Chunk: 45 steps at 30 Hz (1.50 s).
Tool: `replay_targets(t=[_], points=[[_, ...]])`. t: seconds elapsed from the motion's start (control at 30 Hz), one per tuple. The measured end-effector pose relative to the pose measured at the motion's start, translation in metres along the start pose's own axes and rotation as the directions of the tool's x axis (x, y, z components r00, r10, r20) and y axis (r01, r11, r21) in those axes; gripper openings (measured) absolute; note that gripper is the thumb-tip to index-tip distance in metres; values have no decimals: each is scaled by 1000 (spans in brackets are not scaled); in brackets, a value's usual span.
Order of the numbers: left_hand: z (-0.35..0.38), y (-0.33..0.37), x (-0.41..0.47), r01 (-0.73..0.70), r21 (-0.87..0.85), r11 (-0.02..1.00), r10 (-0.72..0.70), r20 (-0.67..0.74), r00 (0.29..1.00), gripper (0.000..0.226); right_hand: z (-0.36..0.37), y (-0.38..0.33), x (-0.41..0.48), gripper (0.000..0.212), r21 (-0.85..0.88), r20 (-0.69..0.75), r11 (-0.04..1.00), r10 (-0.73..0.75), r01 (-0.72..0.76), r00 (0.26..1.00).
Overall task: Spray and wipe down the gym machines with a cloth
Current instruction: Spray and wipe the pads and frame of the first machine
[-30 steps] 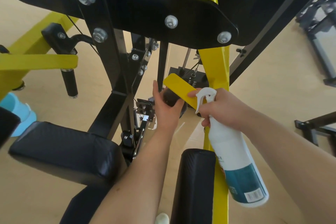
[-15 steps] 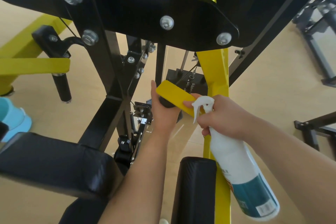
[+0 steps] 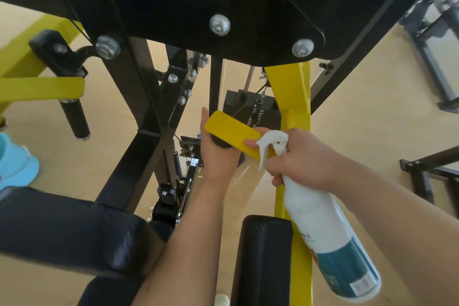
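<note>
The gym machine has a black frame (image 3: 139,156) and yellow arms. A short yellow handle arm (image 3: 231,129) juts out at the centre with a black grip (image 3: 221,144) beneath it. My left hand (image 3: 218,154) curls around that black grip from the left; I cannot tell whether a cloth lies inside the palm. My right hand (image 3: 303,159) grips the neck of a white spray bottle (image 3: 330,238) with a teal label, nozzle pointing left, its forefinger touching the yellow handle arm.
A yellow upright (image 3: 293,97) runs down behind my right hand. Black pads sit at lower left (image 3: 62,228) and lower centre (image 3: 263,256). A second black grip (image 3: 74,119) hangs at left. Another machine's black frame (image 3: 432,176) stands at right on the beige floor.
The view has drawn closer to the machine. My left hand stays wrapped on the black grip and has shifted slightly; my right hand still holds the bottle beside the yellow handle arm.
</note>
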State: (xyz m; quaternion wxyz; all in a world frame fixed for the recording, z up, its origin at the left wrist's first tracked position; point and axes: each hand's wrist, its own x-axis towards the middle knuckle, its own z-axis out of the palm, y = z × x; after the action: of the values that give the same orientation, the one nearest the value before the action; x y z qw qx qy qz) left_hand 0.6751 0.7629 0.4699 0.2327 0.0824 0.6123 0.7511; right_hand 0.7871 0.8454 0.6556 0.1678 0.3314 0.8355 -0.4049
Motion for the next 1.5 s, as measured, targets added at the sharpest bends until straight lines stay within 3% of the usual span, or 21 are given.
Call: replay_targets(t=[0.07,0.1,0.13,0.17,0.2,0.23,0.33,0.4,0.5,0.63,0.77,0.87,1.07,1.2,1.33,1.43,1.5], points=[[1,6,5,85,-137,987,-73,85,994,113,0,2,2,13,-4,-8,1000,2,-2,1000],[2,7,4,123,-123,985,-111,106,988,127,0,3,2,16,10,-7,1000,-4,4,1000],[4,-1,7,124,-103,987,-109,139,984,122,0,3,2,18,21,-8,1000,-13,13,1000],[4,-10,7,114,-26,993,-109,138,984,100,0,3,0,22,20,-7,1000,-20,20,1000],[5,-20,6,100,15,995,-101,86,991,79,0,2,-1,25,9,-7,1000,-24,25,1000],[7,-24,2,92,70,993,-95,49,994,71,-1,2,-2,24,-9,-15,1000,-30,29,999],[10,-13,-3,93,89,992,-99,62,993,60,0,3,0,6,-20,-33,1000,-14,14,999],[13,6,-3,43,23,999,-42,-22,999,49,1,3,1,5,-9,-39,1000,-19,18,999],[15,18,3,30,-97,995,-36,-59,998,70,3,7,3,14,-5,-31,1000,-18,18,999],[13,-5,5,49,99,994,-54,51,997,22,3,8,5,28,-1,-26,999,-41,41,999],[13,-4,-3,74,124,990,-87,104,991,50,2,5,2,17,-37,-53,999,-32,30,998],[11,8,-7,85,62,994,-89,64,994,38,3,4,0,9,-38,-44,999,-7,5,999],[5,-7,-3,100,91,991,-102,20,995,37,5,8,5,40,-57,-22,997,-49,48,999],[6,-23,-12,182,183,966,-189,21,982,19,6,8,3,43,-64,-21,995,-78,77,997],[0,-14,-12,225,223,949,-242,54,969,38,6,2,-2,46,-82,-31,995,-54,51,998],[1,2,-20,133,205,970,-140,19,990,52,4,0,-2,18,-59,-30,998,-14,12,999],[5,11,-23,73,205,976,-73,-10,997,51,3,-1,1,11,-35,-37,999,11,-12,999]])
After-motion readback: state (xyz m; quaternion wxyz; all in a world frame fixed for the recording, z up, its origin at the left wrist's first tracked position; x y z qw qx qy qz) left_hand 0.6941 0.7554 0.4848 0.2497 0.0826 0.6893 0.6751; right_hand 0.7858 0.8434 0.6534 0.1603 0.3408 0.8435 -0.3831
